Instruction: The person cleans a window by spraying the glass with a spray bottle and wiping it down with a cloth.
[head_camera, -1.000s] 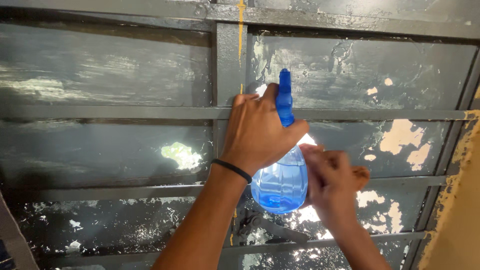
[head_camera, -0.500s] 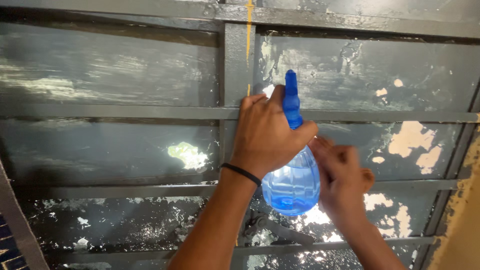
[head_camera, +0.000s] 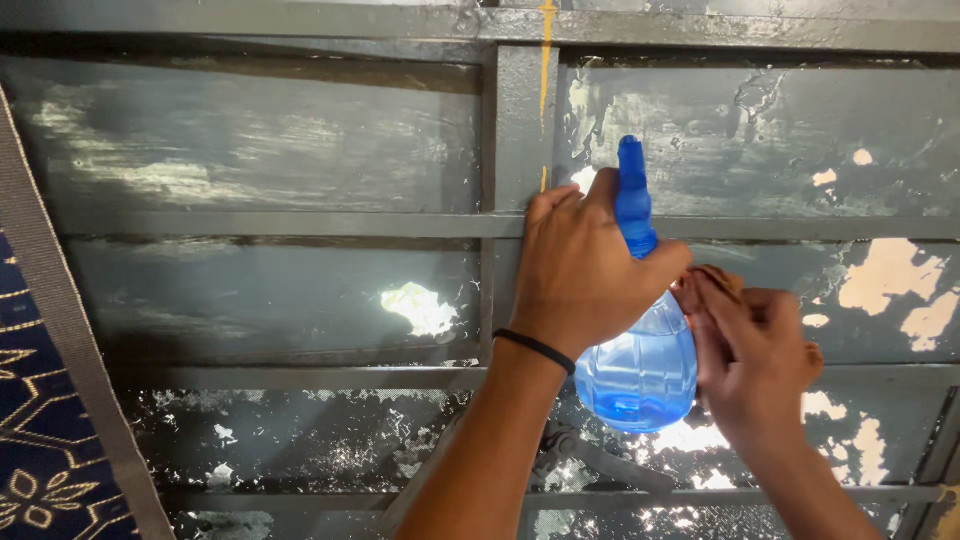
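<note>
While wrapped around the spray bottle (head_camera: 640, 370), left hand (head_camera: 585, 265) raised; right hand (head_camera: 750, 365) pinching something unclear.

One blue spray bottle (head_camera: 640, 370). Two hands: the left hand (head_camera: 585, 265) and the right hand (head_camera: 750, 360). One black wristband (head_camera: 535, 350). One patterned cloth (head_camera: 40, 430) at the left edge.

- Dim overall; the dark painted metal door (head_camera: 300, 150) takes soft, smeared sheen across its upper panels.
- Bright light shows through peeled patches low and right.
- The translucent blue spray bottle (head_camera: 640, 370) glows, backlit.
- Focus is fair; edges lean slightly.
</note>
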